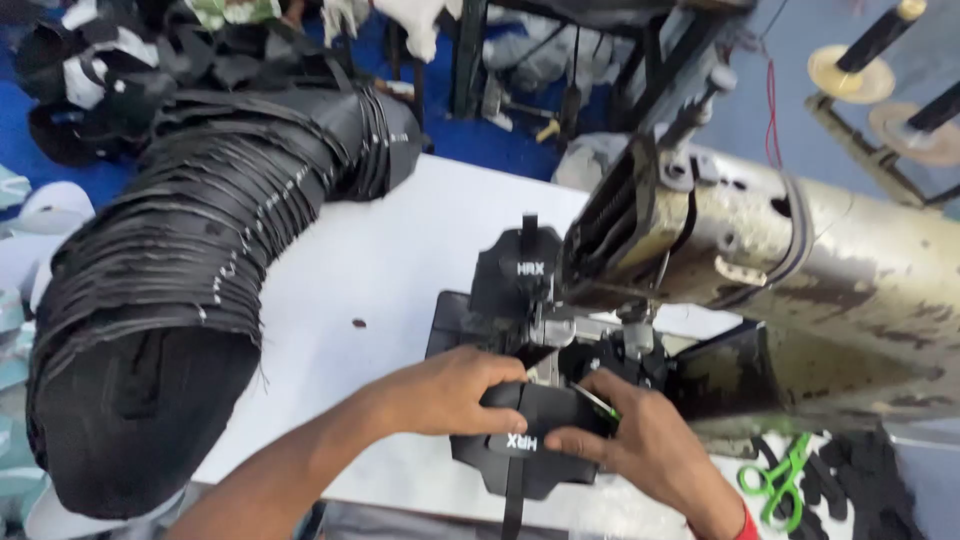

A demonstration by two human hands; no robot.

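Item 1: black fabric piece (535,440) with a white printed mark and a narrow strap hanging off the desk's near edge; lies at the front of the white desk (370,260), just before the needle area of the sewing machine (800,290).

Left hand (455,390): grip closed on the piece's upper left edge, fingers curled over it.

Right hand (645,440): grip pinching the piece's right edge; a thin green-tipped tool (597,402) lies across the fingers.

Item 2: second black fabric piece (520,270), same white mark, behind the needle.

Item 3: long curved stack of black cut pieces (190,250), left of the desk.

Item 4: green scissors (775,480), lower right, beside black scraps (850,480).
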